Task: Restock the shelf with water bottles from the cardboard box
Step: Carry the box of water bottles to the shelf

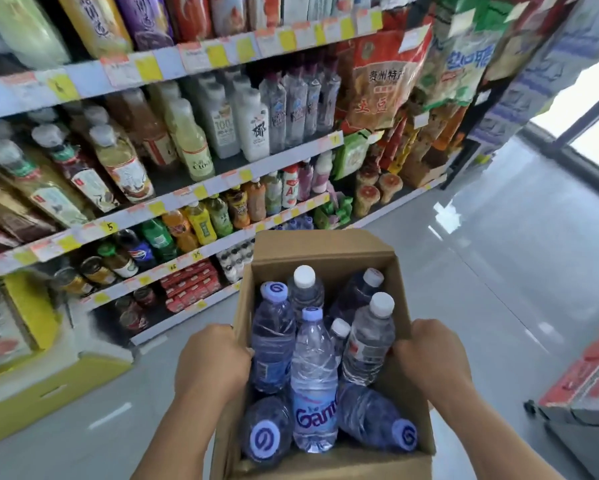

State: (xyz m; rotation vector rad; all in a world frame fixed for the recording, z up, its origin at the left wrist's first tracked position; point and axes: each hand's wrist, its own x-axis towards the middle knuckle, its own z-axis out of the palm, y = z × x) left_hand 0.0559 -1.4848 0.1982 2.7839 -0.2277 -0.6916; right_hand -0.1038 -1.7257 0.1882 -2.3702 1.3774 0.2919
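Both hands carry the cardboard box [325, 249]. The left hand [211, 362] curls over its left wall and the right hand [433, 355] over its right wall, so each grip is closed tight on the box. Inside are water bottles [313, 386], most standing caps up, two tipped over by the near wall. The shelf [222, 183] lies to the left, nearer the left hand.

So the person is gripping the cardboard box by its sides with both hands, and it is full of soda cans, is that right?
Not quite: the head view shows water bottles in the cardboard box, not soda cans. The left hand and right hand do grip its sides.
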